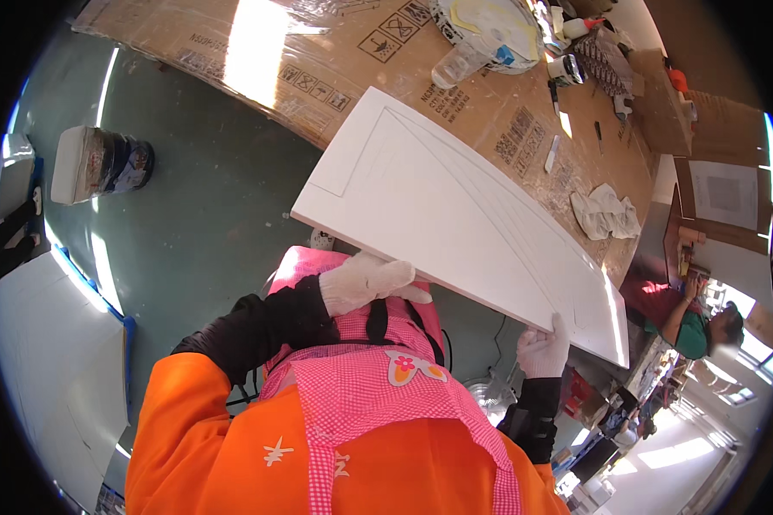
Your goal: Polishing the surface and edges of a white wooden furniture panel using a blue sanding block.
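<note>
Both hands: gloved in white, well apart, each clamped on the near edge of the white panel [455, 215].
Left hand [371, 281]: under the panel's near-left edge, fingers laid flat along the underside, thumb side on the rim.
Right hand [543, 350]: gripping the near-right edge, fingertips curled up over the rim close to the corner.
Panel: white, flat, with a recessed frame line running inside its border; I hold it tilted, lifted clear in front of my chest, far end reaching over the table.
Me: orange top, black sleeves, pink checked apron [378, 386] right below the panel.
Surface: big table covered in brown cardboard [318, 60], sunlight glaring across it.
On the table: a crumpled white rag [605, 213] just past the panel's right side, a clear plastic bottle [455, 64] beyond its far edge, a white bucket [489, 26] next to the bottle, small tools farther right.
Floor: dull green, a wrapped paint can [99, 163] standing well to my left.
Room: another person [691, 322] in a green top bent over at lower right, bright windows behind.
</note>
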Demonstrator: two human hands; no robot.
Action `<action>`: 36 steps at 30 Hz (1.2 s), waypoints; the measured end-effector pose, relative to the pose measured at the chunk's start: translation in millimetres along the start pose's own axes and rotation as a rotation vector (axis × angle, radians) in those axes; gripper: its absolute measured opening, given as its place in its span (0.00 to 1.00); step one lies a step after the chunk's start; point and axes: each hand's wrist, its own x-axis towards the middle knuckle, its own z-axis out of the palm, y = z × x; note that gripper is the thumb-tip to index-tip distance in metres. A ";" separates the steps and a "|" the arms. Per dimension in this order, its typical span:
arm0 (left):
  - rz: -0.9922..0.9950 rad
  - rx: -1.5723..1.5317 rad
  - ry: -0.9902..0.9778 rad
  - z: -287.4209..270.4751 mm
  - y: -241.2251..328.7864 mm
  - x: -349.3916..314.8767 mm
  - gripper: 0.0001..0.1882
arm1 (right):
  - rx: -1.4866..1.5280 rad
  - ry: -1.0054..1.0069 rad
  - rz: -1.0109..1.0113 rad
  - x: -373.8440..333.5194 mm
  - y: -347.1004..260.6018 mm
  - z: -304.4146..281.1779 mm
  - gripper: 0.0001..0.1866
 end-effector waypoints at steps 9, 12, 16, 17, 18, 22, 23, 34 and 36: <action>-0.239 -0.127 0.264 19.4 13.9 22.1 0.27 | -1.349 -0.480 -0.018 -9.7 -151.1 75.4 0.24; -0.283 -0.277 0.317 18.5 19.0 22.3 0.27 | -1.281 -0.415 -0.339 95.4 -179.4 139.1 0.16; -0.313 -0.253 0.401 47.9 30.6 19.2 0.28 | -1.868 -0.253 -1.074 290.5 -182.0 183.7 0.23; -0.300 -0.217 0.501 57.1 35.7 19.2 0.27 | -1.898 -0.222 -0.973 314.6 -171.6 203.8 0.27; -0.281 -0.220 0.548 65.4 35.8 16.3 0.27 | -1.931 -0.215 -0.874 314.1 -145.1 233.3 0.30; -0.296 -0.250 0.862 93.8 40.2 22.8 0.24 | -2.168 -0.157 -0.797 310.4 -122.6 265.6 0.26; -0.309 -0.304 0.883 98.6 43.2 24.5 0.23 | -2.289 -0.214 -0.807 294.8 -117.3 275.0 0.25; -0.391 -0.238 0.650 122.2 84.1 42.7 0.19 | -1.702 -1.368 -0.489 121.2 -28.1 334.6 0.13; -0.481 -0.409 0.659 125.2 92.2 44.8 0.17 | -1.723 -1.423 -0.695 103.7 4.5 358.3 0.13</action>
